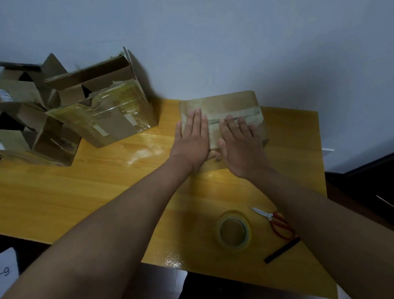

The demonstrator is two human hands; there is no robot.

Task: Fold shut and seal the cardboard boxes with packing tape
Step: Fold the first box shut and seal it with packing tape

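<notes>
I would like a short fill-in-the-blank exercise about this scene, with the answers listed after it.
1. Both hands, left and right, press flat on the ____.
2. The tape roll lies on the ____.
3. The scissors have ____ handles.
4. The boxes at the left have ____ flaps.

Answers: box; table; red; open

Closed box (223, 112) mid-table (97, 185), open boxes (102, 106) far left, tape roll (233, 231) and scissors (274, 221) nearest.

Dim light is leaving everything murky. Glare is shining on the yellow table (121, 182) near its left and front edges; beyond its far edge shadows are darkening the wall, and edges are bending.
</notes>
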